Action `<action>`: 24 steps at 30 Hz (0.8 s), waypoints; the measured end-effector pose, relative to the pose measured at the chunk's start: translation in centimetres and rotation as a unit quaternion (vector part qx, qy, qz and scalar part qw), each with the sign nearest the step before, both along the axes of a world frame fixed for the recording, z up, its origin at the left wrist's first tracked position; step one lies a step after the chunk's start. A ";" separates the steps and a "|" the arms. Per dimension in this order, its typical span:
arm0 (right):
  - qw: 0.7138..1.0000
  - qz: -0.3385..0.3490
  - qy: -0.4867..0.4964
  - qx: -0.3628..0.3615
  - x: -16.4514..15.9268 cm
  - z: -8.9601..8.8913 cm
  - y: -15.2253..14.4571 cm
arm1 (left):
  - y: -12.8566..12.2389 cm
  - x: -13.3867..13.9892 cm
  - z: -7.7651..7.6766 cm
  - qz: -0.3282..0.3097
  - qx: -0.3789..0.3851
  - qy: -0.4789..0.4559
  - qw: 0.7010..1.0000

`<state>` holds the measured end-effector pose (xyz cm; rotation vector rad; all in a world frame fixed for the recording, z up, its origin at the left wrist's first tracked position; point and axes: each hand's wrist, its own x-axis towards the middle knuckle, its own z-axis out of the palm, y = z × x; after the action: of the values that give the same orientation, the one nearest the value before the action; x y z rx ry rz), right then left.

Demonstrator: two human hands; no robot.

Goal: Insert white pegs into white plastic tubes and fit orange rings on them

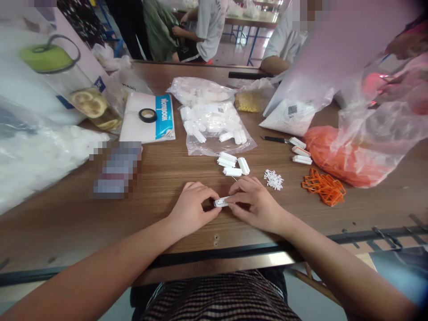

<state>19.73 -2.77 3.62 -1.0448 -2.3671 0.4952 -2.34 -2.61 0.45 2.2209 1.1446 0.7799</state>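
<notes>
Between my two hands, close to the table's front edge, is a small white plastic connector housing (220, 203) with a row of holes. My left hand (194, 207) pinches its left end between thumb and fingers. The fingers of my right hand (257, 205) close on its right end and cover that part. Just beyond lie several similar white housings (232, 171), and a thin metal point pokes out near my right fingertips. To the right of them is a small heap of tiny white pieces (273, 179). Farther right sits a pile of orange plastic frames (323, 187).
Bags of white parts (214, 118), yellow pieces (248, 101) and orange frames (337, 154) stand around. A black-handled knife (274, 139) lies beside more housings (301, 159). At left are a notebook (137, 125) with tape (147, 115), a bottle (76, 84) and a blurred phone-like object (117, 169). People sit opposite.
</notes>
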 end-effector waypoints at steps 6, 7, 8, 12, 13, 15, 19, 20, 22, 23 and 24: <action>0.979 -0.197 0.016 -0.047 7.3 1.5 3.4 | 0.0 0.0 0.0 0.000 -0.003 -0.001 1.000; 0.968 -0.240 -0.039 -0.068 8.8 1.7 4.1 | 0.0 0.0 0.0 0.001 -0.002 -0.001 1.000; 0.950 -0.281 -0.100 -0.094 10.2 1.9 4.8 | 0.0 0.0 0.0 0.001 -0.002 -0.001 1.000; 0.904 -0.320 -0.205 -0.197 13.3 1.4 6.8 | 0.1 0.0 0.1 0.001 -0.006 0.005 1.000; 0.903 -0.315 -0.206 -0.206 13.4 1.1 7.0 | 0.1 0.0 0.1 0.002 -0.007 0.006 1.000; 0.905 -0.310 -0.204 -0.208 13.3 0.7 7.1 | 0.1 0.0 0.1 0.002 -0.011 0.008 1.000; 0.902 -0.317 -0.207 -0.206 12.7 0.5 7.0 | 0.0 0.0 0.2 0.003 -0.011 0.004 1.000; 0.902 -0.317 -0.208 -0.206 12.7 0.5 7.0 | 0.0 0.0 0.2 0.004 -0.010 0.003 1.000; 0.902 -0.315 -0.212 -0.207 12.6 0.6 7.1 | 0.1 0.1 0.2 0.003 -0.008 0.002 1.000; 0.902 -0.313 -0.214 -0.207 12.6 0.7 7.1 | 0.1 0.1 0.2 0.002 -0.008 0.003 1.000; 0.902 -0.312 -0.216 -0.207 12.5 0.7 7.2 | 0.1 0.1 0.2 0.002 -0.008 0.003 1.000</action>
<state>32.25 4.39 4.32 -2.2045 -2.1195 0.5677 -2.27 -2.54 0.68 2.2101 1.1540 0.7625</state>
